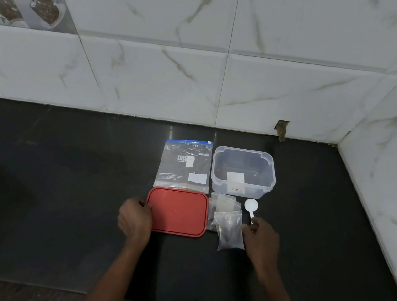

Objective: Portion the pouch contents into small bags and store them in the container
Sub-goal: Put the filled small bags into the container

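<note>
A clear zip pouch (pixel 184 165) with a blue top strip and dark contents lies flat on the black counter. To its right stands a clear plastic container (pixel 243 172), uncovered. Its red lid (pixel 178 211) lies flat in front of the pouch. My left hand (pixel 135 220) grips the lid's left edge with curled fingers. Several small clear bags (pixel 228 225) lie in a loose pile right of the lid. A white scoop (pixel 251 206) lies beside them, and my right hand (pixel 261 239) pinches the end of its handle.
The black counter (pixel 63 183) meets a marble-tiled wall (pixel 201 75) at the back and another on the right. A small broken gap (pixel 281 129) shows in the tile behind the container. The counter's front edge runs near the bottom of the view.
</note>
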